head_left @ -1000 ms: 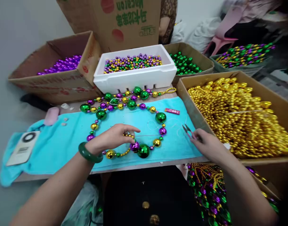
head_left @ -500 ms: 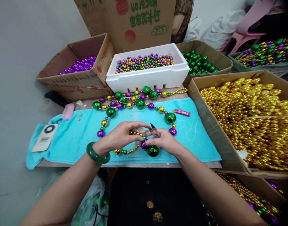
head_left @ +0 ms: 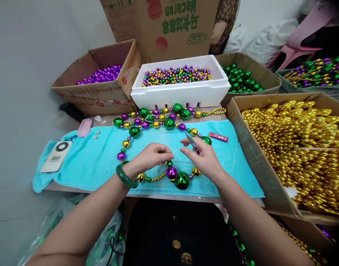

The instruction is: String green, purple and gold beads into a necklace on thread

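My left hand [head_left: 158, 154], a green bangle on its wrist, pinches a thin white string [head_left: 174, 152] just above a bead necklace [head_left: 171, 172]. Small scissors [head_left: 192, 142] lie within my right hand [head_left: 204, 155], blades pointing up and left. That hand's thumb and forefinger are spread apart around them. A thin line stretches between the two hands. Below my fingers hang a purple bead and a large green bead [head_left: 182, 180] on the blue towel [head_left: 83, 162]. The necklace loops round behind both hands, partly hidden by them.
Behind the towel stands a white foam box [head_left: 180, 92] of small mixed beads. Cardboard boxes hold purple beads [head_left: 99, 75], green beads [head_left: 238, 78] and gold bead strands [head_left: 297, 147]. A pink packet [head_left: 218, 137] and loose string [head_left: 227, 159] lie right. Another person's arm [head_left: 219, 31] shows behind.
My hands have drawn apart: the right moved up and right with the scissors, off the purple bead. The left now pinches the string. The whole view shifted slightly.
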`<action>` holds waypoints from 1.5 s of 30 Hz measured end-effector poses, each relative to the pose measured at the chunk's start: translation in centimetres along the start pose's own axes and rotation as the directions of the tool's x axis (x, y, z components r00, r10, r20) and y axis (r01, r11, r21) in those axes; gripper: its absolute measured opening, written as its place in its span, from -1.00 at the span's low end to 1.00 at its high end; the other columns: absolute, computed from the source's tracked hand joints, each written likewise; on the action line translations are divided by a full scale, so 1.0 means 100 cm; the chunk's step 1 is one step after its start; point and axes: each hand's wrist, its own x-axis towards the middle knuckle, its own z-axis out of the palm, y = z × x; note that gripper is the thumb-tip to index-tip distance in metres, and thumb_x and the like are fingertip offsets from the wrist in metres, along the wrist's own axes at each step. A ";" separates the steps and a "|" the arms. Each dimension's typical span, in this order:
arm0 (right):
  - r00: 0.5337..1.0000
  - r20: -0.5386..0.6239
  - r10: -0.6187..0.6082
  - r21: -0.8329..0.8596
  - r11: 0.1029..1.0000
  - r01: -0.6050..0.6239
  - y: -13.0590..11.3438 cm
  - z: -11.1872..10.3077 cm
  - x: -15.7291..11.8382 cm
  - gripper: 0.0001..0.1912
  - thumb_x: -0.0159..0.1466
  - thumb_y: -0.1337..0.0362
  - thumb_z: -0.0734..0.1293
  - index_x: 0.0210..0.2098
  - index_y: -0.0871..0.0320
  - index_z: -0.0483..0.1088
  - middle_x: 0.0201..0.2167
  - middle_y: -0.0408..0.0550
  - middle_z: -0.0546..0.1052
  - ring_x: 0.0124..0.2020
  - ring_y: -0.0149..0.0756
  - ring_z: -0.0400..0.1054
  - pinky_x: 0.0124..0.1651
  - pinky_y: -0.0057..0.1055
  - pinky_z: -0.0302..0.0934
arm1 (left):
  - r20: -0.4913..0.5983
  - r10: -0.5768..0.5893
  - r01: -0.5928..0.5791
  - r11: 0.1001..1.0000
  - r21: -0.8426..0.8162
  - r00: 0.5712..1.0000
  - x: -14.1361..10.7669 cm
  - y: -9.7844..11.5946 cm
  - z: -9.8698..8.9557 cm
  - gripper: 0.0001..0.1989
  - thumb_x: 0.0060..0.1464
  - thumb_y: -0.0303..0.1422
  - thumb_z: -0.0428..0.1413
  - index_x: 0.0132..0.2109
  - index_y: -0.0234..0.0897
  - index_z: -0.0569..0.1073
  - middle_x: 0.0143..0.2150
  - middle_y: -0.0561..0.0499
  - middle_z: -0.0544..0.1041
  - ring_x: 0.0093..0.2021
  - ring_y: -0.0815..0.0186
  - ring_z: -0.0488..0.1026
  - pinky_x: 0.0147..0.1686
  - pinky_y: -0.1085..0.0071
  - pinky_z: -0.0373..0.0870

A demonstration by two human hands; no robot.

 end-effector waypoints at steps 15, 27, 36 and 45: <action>0.915 0.323 0.242 0.275 0.901 -0.335 0.027 0.009 -0.022 -0.65 0.04 0.08 0.40 -0.32 0.24 0.55 -0.56 -0.13 0.42 -0.52 -0.42 0.18 -0.44 -0.44 0.05 | 0.029 -0.010 0.016 0.976 -0.219 1.000 0.003 0.000 0.000 -0.79 -0.04 -0.25 0.15 -0.38 -0.34 0.42 -0.53 0.11 0.38 -0.60 0.54 0.19 -0.62 0.57 0.04; 0.913 0.312 0.261 0.449 0.807 -0.384 0.036 0.020 -0.023 -0.66 0.00 0.07 0.43 -0.39 0.24 0.55 -0.66 -0.20 0.33 -0.64 -0.53 0.01 -0.55 -0.48 -0.16 | 0.006 0.049 -0.046 0.966 -0.254 0.999 0.005 0.000 0.004 -0.79 -0.06 -0.25 0.16 -0.39 -0.35 0.43 -0.55 0.12 0.35 -0.59 0.54 0.18 -0.61 0.58 0.06; 0.927 0.328 0.184 0.430 0.844 -0.320 0.033 0.009 -0.025 -0.69 0.04 0.08 0.41 -0.44 0.25 0.53 -0.69 -0.20 0.23 -0.60 -0.48 0.01 -0.54 -0.46 -0.12 | 0.006 0.035 -0.034 0.988 -0.150 0.999 0.002 0.005 0.004 -0.82 -0.02 -0.28 0.12 -0.38 -0.35 0.44 -0.51 0.10 0.39 -0.60 0.55 0.14 -0.61 0.59 0.07; 0.987 0.138 0.079 0.227 0.968 -0.110 0.006 0.000 -0.011 -0.78 0.01 0.20 0.42 -0.37 0.18 0.48 -0.62 -0.20 0.30 -0.53 -0.41 0.13 -0.44 -0.42 0.06 | 0.087 0.126 -0.125 0.992 -0.014 0.988 0.005 0.007 0.008 -0.80 0.00 -0.27 0.09 -0.40 -0.34 0.47 -0.53 0.10 0.36 -0.50 0.47 0.22 -0.49 0.53 0.17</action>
